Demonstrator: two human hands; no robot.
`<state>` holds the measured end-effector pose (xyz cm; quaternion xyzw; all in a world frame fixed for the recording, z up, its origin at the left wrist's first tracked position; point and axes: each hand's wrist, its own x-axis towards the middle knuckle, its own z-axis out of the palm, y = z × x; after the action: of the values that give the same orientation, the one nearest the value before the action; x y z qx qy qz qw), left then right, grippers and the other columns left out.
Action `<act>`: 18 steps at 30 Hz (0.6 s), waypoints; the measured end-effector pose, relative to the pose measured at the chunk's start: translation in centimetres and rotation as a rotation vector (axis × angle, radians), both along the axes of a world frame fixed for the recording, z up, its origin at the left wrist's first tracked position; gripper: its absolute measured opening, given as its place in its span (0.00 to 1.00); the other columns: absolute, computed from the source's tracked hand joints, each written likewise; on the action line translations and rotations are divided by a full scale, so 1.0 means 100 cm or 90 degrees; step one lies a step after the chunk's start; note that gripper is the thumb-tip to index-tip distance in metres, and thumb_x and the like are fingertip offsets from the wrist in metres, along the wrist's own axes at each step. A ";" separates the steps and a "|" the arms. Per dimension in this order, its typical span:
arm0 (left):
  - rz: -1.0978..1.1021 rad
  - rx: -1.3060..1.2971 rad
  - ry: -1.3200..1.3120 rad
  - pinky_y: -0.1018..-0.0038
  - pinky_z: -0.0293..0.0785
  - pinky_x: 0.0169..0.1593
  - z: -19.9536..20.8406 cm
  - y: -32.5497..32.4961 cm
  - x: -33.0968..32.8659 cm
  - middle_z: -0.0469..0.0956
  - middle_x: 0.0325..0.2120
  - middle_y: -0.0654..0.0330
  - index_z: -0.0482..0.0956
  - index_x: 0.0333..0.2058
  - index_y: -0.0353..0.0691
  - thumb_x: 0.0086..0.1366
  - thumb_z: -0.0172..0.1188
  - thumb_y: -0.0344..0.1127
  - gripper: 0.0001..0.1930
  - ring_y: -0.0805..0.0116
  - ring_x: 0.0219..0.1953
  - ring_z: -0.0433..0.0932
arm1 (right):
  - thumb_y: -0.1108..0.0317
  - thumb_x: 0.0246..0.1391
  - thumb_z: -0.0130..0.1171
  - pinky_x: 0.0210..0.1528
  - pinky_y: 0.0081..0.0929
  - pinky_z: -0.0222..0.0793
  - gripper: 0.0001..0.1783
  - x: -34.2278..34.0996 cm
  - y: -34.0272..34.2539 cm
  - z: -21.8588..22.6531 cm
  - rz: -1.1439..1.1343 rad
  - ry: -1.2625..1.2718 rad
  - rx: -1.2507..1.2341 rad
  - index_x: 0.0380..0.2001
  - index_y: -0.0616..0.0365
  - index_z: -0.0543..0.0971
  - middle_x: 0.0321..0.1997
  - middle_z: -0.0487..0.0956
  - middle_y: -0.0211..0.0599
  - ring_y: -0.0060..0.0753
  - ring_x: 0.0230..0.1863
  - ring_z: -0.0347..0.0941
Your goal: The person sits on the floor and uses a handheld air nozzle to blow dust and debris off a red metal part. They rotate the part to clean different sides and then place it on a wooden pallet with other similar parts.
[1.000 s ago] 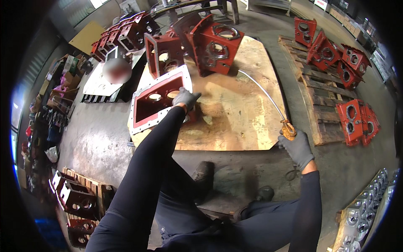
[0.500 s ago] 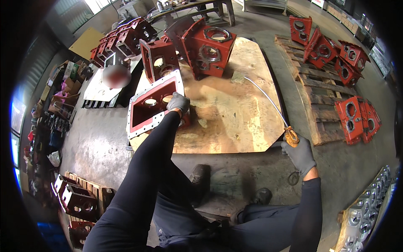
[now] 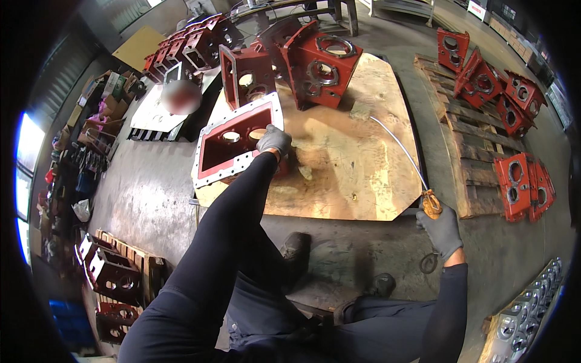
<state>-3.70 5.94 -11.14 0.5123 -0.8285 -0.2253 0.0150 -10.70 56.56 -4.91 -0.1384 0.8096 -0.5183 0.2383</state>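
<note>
A red cast-metal housing [image 3: 209, 155] with a pale bolt-holed flange rests tilted on the near left of a wooden board. My left hand [image 3: 275, 142], gloved in grey, is closed on the right edge of that flange. Round holes show through the housing's inner wall. Off the board's right front corner, my right hand [image 3: 441, 228], also gloved, grips an orange air blow gun [image 3: 431, 204]. Its long, thin curved metal tube points away over the board, apart from the housing. A looped dark hose hangs below this hand.
More red housings [image 3: 321, 66] stand at the back of the wooden board [image 3: 357, 163]. On the right, a pallet [image 3: 451, 121] carries several others. Silver metal parts [image 3: 514, 323] sit at lower right, and another stack of housings [image 3: 115, 272] at lower left. A blurred patch hides something at back left.
The whole scene has shifted rightward in the picture as my head moved. Both hands keep their holds on the housing and the air blow gun.
</note>
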 end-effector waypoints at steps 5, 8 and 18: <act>-0.012 0.026 0.003 0.52 0.76 0.57 0.016 0.014 0.003 0.85 0.45 0.38 0.67 0.61 0.31 0.67 0.55 0.49 0.31 0.42 0.50 0.86 | 0.77 0.61 0.65 0.34 0.24 0.77 0.11 0.000 -0.002 -0.005 -0.007 -0.019 0.003 0.46 0.65 0.79 0.32 0.82 0.30 0.20 0.30 0.79; -0.009 0.018 0.017 0.52 0.77 0.54 0.015 0.015 0.004 0.85 0.43 0.37 0.66 0.61 0.31 0.67 0.54 0.46 0.30 0.41 0.47 0.86 | 0.77 0.61 0.65 0.35 0.24 0.78 0.10 0.000 -0.002 -0.007 -0.005 -0.023 0.011 0.45 0.66 0.79 0.32 0.82 0.30 0.20 0.30 0.79; -0.006 -0.031 0.001 0.50 0.75 0.58 -0.009 -0.001 0.003 0.82 0.50 0.34 0.68 0.61 0.32 0.66 0.55 0.48 0.31 0.38 0.54 0.83 | 0.76 0.61 0.65 0.36 0.25 0.78 0.10 0.001 -0.005 -0.008 0.014 -0.019 0.027 0.45 0.67 0.80 0.33 0.82 0.31 0.21 0.31 0.79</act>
<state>-3.45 5.80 -12.01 0.5076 -0.8363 -0.2056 0.0269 -10.57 56.05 -5.66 -0.1348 0.8150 -0.5005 0.2589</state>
